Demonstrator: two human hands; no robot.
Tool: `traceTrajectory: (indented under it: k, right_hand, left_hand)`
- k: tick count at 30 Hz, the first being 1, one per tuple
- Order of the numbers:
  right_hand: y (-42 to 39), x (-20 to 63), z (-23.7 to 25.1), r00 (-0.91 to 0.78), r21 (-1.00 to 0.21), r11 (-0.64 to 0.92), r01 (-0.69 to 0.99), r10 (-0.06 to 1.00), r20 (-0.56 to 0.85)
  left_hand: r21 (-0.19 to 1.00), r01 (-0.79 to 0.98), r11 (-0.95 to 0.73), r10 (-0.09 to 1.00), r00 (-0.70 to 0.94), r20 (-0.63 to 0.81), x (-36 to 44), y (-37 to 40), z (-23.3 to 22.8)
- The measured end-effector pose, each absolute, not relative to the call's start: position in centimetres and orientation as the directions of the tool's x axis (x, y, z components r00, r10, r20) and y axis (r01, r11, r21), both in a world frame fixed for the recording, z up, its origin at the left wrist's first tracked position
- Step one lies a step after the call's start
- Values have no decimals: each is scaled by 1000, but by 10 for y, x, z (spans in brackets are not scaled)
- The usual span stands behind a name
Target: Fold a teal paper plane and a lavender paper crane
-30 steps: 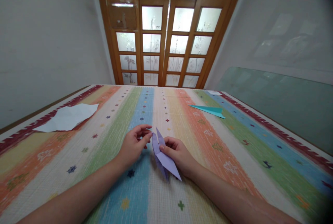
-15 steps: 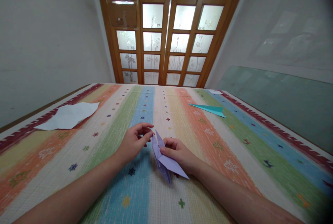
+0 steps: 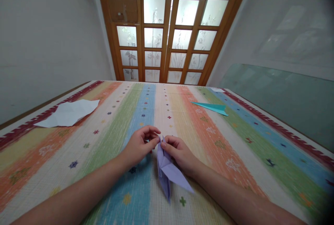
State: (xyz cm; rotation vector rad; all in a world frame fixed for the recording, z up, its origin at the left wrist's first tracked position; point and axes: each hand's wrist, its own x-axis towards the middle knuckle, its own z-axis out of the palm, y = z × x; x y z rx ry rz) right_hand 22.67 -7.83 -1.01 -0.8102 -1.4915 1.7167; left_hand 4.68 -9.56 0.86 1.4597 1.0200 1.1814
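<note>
A folded lavender origami piece [image 3: 167, 169] with several pointed flaps is held up between my hands, just over the striped tablecloth [image 3: 135, 197]. My left hand [image 3: 143, 141] pinches the tip of its upper left point between thumb and forefinger. From the other side, my right hand [image 3: 180, 152] grips the upper right point, its thumb lying on the near face. Two long flaps hang down toward me, one of them slanting off to the right. Some of my fingertips are hidden behind the paper and the hands.
A teal paper plane [image 3: 212, 107] lies on the right part of the table. On the left is a creased white sheet of paper [image 3: 70, 113]. A small white piece [image 3: 217, 90] lies by the far right edge. Beyond the table stands a wooden glazed door [image 3: 168, 37].
My right hand has moved up the lavender paper toward its tip. My left hand has shifted slightly right, and the long flaps now hang lower. The view has tipped a little downward.
</note>
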Motion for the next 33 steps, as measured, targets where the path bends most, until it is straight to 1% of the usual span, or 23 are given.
traceTrajectory:
  k: [2,4,8,11,15,19,22,26,29,33]
  right_hand:
    - [-79,225,-10,-518,-992,-60,-115,856,9]
    - [-80,225,-9,-500,-995,-6,-97,865,43]
    - [-84,224,-1,-463,-989,148,20,878,122]
    - [-88,224,4,-418,-969,218,116,896,152]
    - [-92,224,7,-387,-954,245,173,908,163]
    - [-92,225,5,-401,-956,255,147,898,178]
    - [-88,225,2,-447,-977,210,34,878,173]
    - [-83,224,-2,-491,-991,39,-127,866,97]
    - [-80,224,-2,-521,-986,-57,-160,853,35]
    - [-77,226,-5,-576,-979,-131,-155,817,-18]
  left_hand:
    - [978,53,-202,969,158,192,49,-96,9]
    - [979,55,-198,971,148,188,49,-96,9]
    - [984,28,-174,975,145,168,50,-96,10]
    - [984,9,-180,975,133,177,51,-99,11]
    - [979,21,-202,974,107,198,52,-102,13]
    - [974,41,-225,971,98,220,53,-104,16]
    - [972,24,-234,968,101,230,53,-105,18]
    - [979,-53,-196,971,130,201,50,-103,17]
    - [982,-93,-164,970,164,178,48,-101,15]
    - [984,-111,-142,967,197,162,45,-98,12]
